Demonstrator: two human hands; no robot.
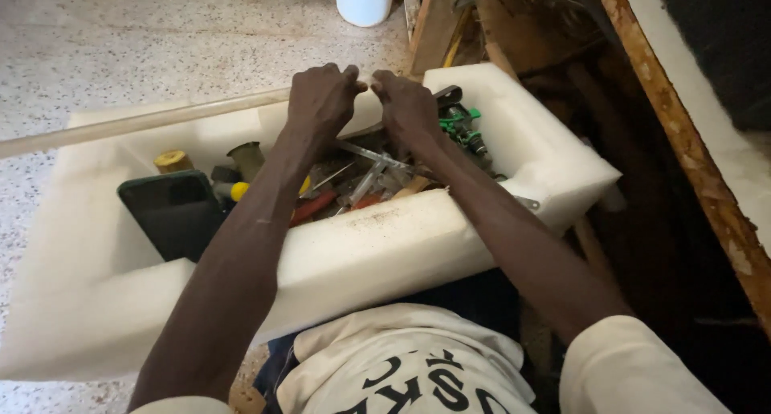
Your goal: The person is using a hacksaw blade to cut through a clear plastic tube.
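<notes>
My left hand [321, 99] and my right hand [408, 107] reach over a white foam box [385, 249] and meet above its far wall, fingers curled. Their fingertips pinch something small between them; I cannot make out what it is. A long pale wooden stick [136, 123] lies across the box's far rim and runs up to my left hand. Inside the box lie several tools: a dark phone [173, 213], a yellow-handled screwdriver [239, 191], metal pliers [365, 153] and a green-and-black tool [462, 125].
A white bucket [364, 0] stands on the speckled floor beyond the box. Brown wooden boards [438, 24] lean at the upper right, and a rusty-edged white panel [683, 133] runs down the right side.
</notes>
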